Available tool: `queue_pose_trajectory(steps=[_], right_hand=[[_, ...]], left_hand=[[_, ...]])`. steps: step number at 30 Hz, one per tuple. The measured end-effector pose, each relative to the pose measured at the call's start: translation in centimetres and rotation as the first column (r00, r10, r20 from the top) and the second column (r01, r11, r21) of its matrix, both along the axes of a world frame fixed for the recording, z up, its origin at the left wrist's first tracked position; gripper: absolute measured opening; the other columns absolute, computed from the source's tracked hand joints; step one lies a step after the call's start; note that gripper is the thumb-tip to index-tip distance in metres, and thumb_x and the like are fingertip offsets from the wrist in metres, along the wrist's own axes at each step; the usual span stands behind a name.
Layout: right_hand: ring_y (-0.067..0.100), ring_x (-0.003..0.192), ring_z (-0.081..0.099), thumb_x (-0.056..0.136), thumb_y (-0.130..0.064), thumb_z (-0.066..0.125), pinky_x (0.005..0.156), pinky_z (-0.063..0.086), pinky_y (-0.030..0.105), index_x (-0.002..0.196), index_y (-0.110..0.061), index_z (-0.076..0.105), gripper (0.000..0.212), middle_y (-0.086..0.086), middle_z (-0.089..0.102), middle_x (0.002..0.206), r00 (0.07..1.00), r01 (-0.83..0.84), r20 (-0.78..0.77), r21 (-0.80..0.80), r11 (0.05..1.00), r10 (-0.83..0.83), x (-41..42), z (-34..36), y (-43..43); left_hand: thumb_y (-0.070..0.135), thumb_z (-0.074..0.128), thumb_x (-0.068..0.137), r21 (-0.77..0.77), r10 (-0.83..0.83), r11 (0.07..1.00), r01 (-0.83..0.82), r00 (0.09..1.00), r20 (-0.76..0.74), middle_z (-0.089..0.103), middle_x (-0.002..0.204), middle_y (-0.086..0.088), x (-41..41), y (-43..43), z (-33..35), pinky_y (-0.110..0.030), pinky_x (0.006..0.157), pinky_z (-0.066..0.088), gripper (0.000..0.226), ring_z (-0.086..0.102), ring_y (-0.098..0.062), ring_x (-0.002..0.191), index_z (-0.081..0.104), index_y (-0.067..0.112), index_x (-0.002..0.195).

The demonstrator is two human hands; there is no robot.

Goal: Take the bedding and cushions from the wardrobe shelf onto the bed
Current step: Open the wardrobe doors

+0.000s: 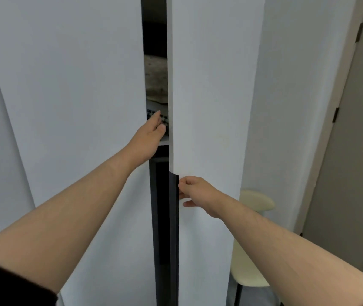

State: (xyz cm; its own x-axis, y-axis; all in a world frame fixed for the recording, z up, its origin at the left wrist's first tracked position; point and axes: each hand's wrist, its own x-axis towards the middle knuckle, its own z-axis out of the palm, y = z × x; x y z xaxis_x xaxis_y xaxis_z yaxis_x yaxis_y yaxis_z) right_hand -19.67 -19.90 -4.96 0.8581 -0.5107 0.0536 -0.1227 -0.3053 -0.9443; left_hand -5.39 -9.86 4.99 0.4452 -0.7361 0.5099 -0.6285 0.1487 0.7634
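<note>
Folded bedding [156, 81] sat on wardrobe shelf [164, 141], seen through narrow gap between doors, above and beyond both hands. Left hand [147, 138] nearer, fingers loose on left door edge; right hand [195, 194] pinched dark handle strip [173, 217].

Wardrobe [76, 85]: tall, two plain white doors, both ajar, narrow gap between them. Long dark strip handle [173, 217] down the right door's [211, 85] inner edge.

Shelf [164, 141]: white board, only its front edge shows in the gap.

Bedding [156, 80]: beige-grey mottled bundle, soft and folded, stacked above the shelf; darker mass above it, too shadowed to tell.

Cushion [164, 120]: sliver of black-and-white check fabric beneath the bundle, lying on the shelf, mostly hidden by the doors.
</note>
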Motion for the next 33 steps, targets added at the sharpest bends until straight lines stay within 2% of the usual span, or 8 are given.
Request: queue_pose_trajectory(steps=[4,7,10,13,15,19,24,33], right_hand=[[0.015,0.091,0.065,0.096,-0.028,0.042,0.07,0.048,0.026,0.082,-0.024,0.057,0.021,0.002,0.068,0.099,0.998,0.054,-0.015,-0.047,0.997,-0.055,-5.7,-0.7,0.5],[0.021,0.09,0.063,0.095,-0.028,0.044,0.075,0.052,0.035,0.078,-0.019,0.049,0.02,0.015,0.066,0.104,0.993,0.109,-0.027,-0.135,0.985,-0.114,-10.5,-0.8,0.0],[0.027,0.085,0.061,0.093,-0.028,0.049,0.081,0.052,0.045,0.078,-0.014,0.047,0.02,0.017,0.063,0.092,0.982,0.175,-0.017,-0.27,0.947,-0.187,-15.3,-0.4,-0.7],[0.033,0.087,0.063,0.093,-0.026,0.05,0.08,0.052,0.046,0.087,-0.005,0.052,0.022,0.018,0.065,0.093,0.96,0.26,-0.007,-0.344,0.902,-0.279,-20.0,-0.6,-2.4],[0.029,0.084,0.062,0.094,-0.025,0.049,0.078,0.053,0.045,0.083,-0.01,0.053,0.019,0.011,0.063,0.085,0.945,0.307,0.001,-0.357,0.882,-0.328,-22.6,-0.8,-3.9],[0.03,0.092,0.062,0.097,-0.023,0.046,0.084,0.052,0.046,0.1,-0.009,0.059,0.019,0.011,0.066,0.098,0.917,0.372,-0.012,-0.334,0.866,-0.399,-27.0,-1.2,-7.3],[0.028,0.097,0.062,0.098,-0.021,0.043,0.087,0.05,0.045,0.112,-0.01,0.059,0.023,0.01,0.066,0.106,0.884,0.439,-0.014,-0.315,0.842,-0.467,-30.3,-1.0,-10.7],[0.032,0.094,0.063,0.094,-0.023,0.049,0.083,0.052,0.045,0.107,-0.004,0.058,0.024,0.016,0.066,0.104,0.894,0.407,-0.052,-0.318,0.856,-0.444,-31.1,-0.8,-12.4]], left_hand=[[0.023,0.035,0.101,-0.069,-0.118,0.991,0.116,0.993,-0.02,0.061,0.127,0.012,-8.3,-0.4,1.9,-0.022,0.092,0.048,0.037,0.058,-0.001,0.112,0.048,0.031,0.135],[0.019,0.035,0.101,-0.058,-0.154,0.987,0.148,0.981,-0.121,0.067,0.118,0.007,-13.5,-0.6,2.8,-0.026,0.082,0.053,0.036,0.063,-0.012,0.106,0.056,0.03,0.127],[0.019,0.034,0.101,-0.039,-0.232,0.972,0.23,0.944,-0.233,0.068,0.117,0.007,-17.3,-1.4,3.3,-0.024,0.074,0.054,0.038,0.066,-0.014,0.101,0.057,0.036,0.127],[0.021,0.032,0.102,-0.066,-0.313,0.949,0.308,0.901,-0.3,0.066,0.121,0.004,-21.5,-3.4,3.5,-0.034,0.085,0.055,0.038,0.066,-0.018,0.105,0.054,0.035,0.13],[0.026,0.036,0.102,-0.08,-0.348,0.937,0.341,0.878,-0.33,0.063,0.124,0.004,-24.1,-5.1,3.3,-0.039,0.092,0.051,0.036,0.064,-0.02,0.108,0.049,0.032,0.135],[0.033,0.041,0.101,-0.053,-0.376,0.922,0.383,0.855,-0.358,0.048,0.142,0.0,-28.9,-8.4,3.4,-0.044,0.101,0.044,0.045,0.05,-0.026,0.125,0.036,0.03,0.145],[0.038,0.034,0.102,0.001,-0.371,0.92,0.392,0.871,-0.321,0.027,0.155,0.002,-33.0,-11.7,3.5,-0.04,0.103,0.04,0.049,0.033,-0.027,0.138,0.024,0.03,0.149],[0.042,0.032,0.101,0.004,-0.363,0.927,0.376,0.897,-0.252,0.029,0.154,0.002,-33.3,-12.7,3.2,-0.043,0.107,0.035,0.049,0.034,-0.026,0.138,0.026,0.029,0.149]])
